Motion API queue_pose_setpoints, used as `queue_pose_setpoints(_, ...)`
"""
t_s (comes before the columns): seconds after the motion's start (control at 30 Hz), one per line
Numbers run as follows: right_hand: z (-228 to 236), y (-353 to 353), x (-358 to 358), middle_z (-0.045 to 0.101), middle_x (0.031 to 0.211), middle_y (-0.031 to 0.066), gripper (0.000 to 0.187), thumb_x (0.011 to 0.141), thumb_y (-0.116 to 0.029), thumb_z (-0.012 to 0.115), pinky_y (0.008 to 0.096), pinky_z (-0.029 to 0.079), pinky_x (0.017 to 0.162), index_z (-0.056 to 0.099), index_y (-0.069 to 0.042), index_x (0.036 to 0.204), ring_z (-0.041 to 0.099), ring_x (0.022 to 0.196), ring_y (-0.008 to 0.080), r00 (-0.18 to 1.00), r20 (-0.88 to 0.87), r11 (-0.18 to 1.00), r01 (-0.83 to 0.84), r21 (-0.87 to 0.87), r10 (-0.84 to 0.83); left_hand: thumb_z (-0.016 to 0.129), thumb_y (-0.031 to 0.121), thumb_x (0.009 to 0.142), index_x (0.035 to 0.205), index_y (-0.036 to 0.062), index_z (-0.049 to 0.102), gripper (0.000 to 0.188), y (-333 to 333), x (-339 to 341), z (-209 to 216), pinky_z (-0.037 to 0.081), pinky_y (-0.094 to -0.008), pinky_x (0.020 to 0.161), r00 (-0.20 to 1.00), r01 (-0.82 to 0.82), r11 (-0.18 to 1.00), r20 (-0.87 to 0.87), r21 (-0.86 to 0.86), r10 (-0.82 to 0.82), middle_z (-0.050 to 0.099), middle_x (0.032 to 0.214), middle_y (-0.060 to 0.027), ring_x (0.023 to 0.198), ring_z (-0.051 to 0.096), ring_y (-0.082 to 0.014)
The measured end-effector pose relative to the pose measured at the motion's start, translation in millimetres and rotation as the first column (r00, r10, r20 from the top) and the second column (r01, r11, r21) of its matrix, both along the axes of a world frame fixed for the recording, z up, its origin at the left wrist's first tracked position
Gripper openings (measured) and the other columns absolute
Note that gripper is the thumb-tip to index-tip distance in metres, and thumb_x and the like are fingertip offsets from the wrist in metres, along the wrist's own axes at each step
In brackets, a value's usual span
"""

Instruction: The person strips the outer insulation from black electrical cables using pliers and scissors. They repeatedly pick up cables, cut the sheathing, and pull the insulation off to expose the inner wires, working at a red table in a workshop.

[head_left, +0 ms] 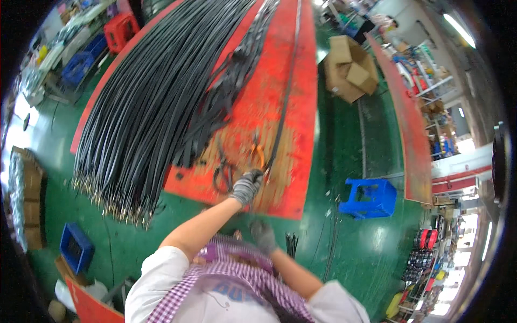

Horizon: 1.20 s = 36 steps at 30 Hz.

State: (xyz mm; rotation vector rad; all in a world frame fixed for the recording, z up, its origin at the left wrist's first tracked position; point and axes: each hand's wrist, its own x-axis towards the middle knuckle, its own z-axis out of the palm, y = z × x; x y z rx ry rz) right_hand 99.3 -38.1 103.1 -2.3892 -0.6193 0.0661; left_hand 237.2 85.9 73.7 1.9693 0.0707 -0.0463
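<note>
The left hand (pixel 248 185), gloved in grey, has its fingers closed on the near end of a black strap (pixel 282 119), which lies along the red table (pixel 300 134), its long axis running straight away from the person and leaning slightly right; the right hand (pixel 263 236) is blurred below the table edge, its finger state impossible to tell. Orange-handled pliers (pixel 258 154) lie just beyond the left fingers. Farther out, a blue crate (pixel 69 243) on the left holds dark, indistinct contents, and a cardboard box (pixel 336 86) stands open-flapped at right
</note>
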Motion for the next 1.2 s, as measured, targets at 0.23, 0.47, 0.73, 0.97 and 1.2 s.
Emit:
queue_pose_setpoints(0.23,-33.1,-59.6,-139.7,0.059,0.079,0.0115,0.024,0.082,-0.023,0.040,0.0333,0.043,0.064,0.053,-0.006,0.093,0.055,0.073,0.0276,0.349,-0.779,0.657,0.747,-0.105,-0.521,0.046,0.021,0.076,0.121,0.0050,0.030,0.051,-137.1,128.5,-58.2,0.041,-0.0368,0.077,0.973,0.229,0.614,-0.181,0.755,-0.141,0.042,0.111,-0.0188,0.096,0.046,-0.0312)
queue_pose_setpoints(0.47,-31.0,-55.8,-143.3,0.057,0.082,0.0162,0.029,0.083,-0.028,0.034,0.0390,0.042,0.064,0.054,-0.007,0.086,0.053,0.076,0.0344,0.751,-0.517,0.911,0.312,-0.271,-0.410,0.042,0.017,0.079,0.084,0.0029,0.053,0.019,-83.0,177.0,-108.6,0.043,-0.0340,0.048,0.871,0.417,0.908,-0.302,0.039,-0.387,0.055,0.071,-0.0114,0.055,0.053,-0.0243)
queue_pose_setpoints(0.73,17.6,-44.0,-82.2,0.056,0.072,0.0142,0.030,0.082,-0.028,0.039,0.0333,0.041,0.057,0.056,-0.004,0.078,0.051,0.061,0.0238,0.674,-0.619,0.839,0.542,0.044,-0.403,0.040,0.031,0.083,0.066,0.0116,0.043,0.026,28.8,193.3,168.2,0.025,-0.0262,0.032,0.914,-0.205,0.253,-0.278,-0.945,-0.297,0.036,0.046,0.0027,0.033,0.032,-0.0116)
queue_pose_setpoints(0.97,-17.2,-53.1,-57.3,0.057,0.073,0.0144,0.034,0.081,-0.034,0.043,0.0323,0.040,0.063,0.057,-0.003,0.078,0.052,0.066,0.0229,0.807,-0.528,0.919,0.377,0.113,-0.266,0.044,0.022,0.082,0.073,0.0086,0.045,0.016,127.3,116.9,384.4,0.018,-0.0172,0.028,0.991,-0.069,0.602,-0.126,-0.795,-0.052,0.032,0.048,0.0062,0.032,0.025,-0.0039)
queue_pose_setpoints(1.2,-6.7,-39.0,-43.4,0.053,0.090,0.0192,0.028,0.083,-0.022,0.032,0.0378,0.042,0.069,0.054,-0.004,0.086,0.052,0.080,0.0322,0.919,-0.382,0.993,0.067,-0.092,-0.098,0.048,0.032,0.079,0.077,0.0111,0.050,0.021,184.5,14.8,350.0,0.026,-0.0197,0.034,0.999,0.013,0.970,-0.027,-0.244,-0.020,0.040,0.050,0.0043,0.037,0.033,-0.0069)
